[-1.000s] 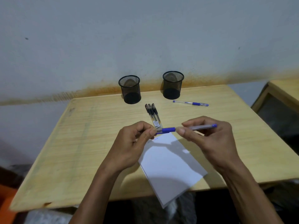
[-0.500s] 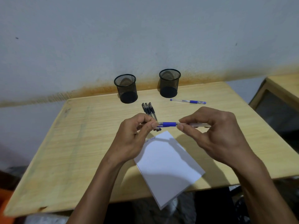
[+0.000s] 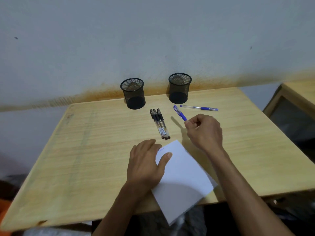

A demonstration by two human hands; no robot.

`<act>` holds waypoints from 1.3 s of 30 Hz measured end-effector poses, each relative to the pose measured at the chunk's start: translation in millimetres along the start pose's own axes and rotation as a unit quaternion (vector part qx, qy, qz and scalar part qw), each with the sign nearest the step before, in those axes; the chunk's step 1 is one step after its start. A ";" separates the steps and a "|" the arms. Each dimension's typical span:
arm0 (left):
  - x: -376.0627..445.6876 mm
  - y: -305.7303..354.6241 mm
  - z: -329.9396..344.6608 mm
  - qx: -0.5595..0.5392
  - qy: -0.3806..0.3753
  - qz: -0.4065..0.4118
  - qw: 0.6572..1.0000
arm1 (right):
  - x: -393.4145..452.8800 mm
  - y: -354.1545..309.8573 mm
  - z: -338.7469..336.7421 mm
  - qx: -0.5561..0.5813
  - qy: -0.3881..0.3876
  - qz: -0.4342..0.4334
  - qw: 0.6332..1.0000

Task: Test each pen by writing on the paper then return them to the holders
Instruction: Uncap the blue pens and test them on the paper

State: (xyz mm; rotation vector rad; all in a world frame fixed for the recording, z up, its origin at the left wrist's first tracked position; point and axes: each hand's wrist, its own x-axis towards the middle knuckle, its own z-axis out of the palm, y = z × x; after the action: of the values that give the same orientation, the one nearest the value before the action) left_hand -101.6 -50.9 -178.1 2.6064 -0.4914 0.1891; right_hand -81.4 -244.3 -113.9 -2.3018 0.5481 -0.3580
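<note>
My right hand (image 3: 204, 132) grips a blue pen (image 3: 179, 113), capped end pointing up and away toward the right holder. My left hand (image 3: 146, 160) lies flat with spread fingers on the left corner of the white paper (image 3: 182, 178), next to a small blue scribble (image 3: 161, 149). Three black pens (image 3: 159, 122) lie side by side on the table, just beyond the paper. A second blue pen (image 3: 199, 108) lies in front of the right black mesh holder (image 3: 179, 88). The left mesh holder (image 3: 133, 93) stands beside it; both look empty.
The wooden table (image 3: 85, 150) stands against a grey wall with an orange stain. The paper overhangs the table's near edge. Another wooden piece of furniture (image 3: 293, 99) sits to the right.
My left hand let go of the blue pen and dropped flat onto the paper. My right hand kept the pen and swung it so it points toward the right holder.
</note>
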 end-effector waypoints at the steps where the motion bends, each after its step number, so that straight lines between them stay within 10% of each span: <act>1: -1.0 -4.7 2.8 0.006 -0.004 0.008 1.000 | 3.5 -1.9 6.9 -0.005 0.002 0.017 1.000; 39: -0.5 -20.3 -2.8 -0.005 -0.022 0.042 0.999 | 110.8 39.2 19.2 -0.288 0.035 -0.074 0.954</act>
State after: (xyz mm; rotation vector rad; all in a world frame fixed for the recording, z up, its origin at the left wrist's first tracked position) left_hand -94.6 -32.7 -184.5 2.5876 -0.6154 0.1580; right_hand 11.8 -311.6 -144.8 -2.9149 0.5709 -0.3907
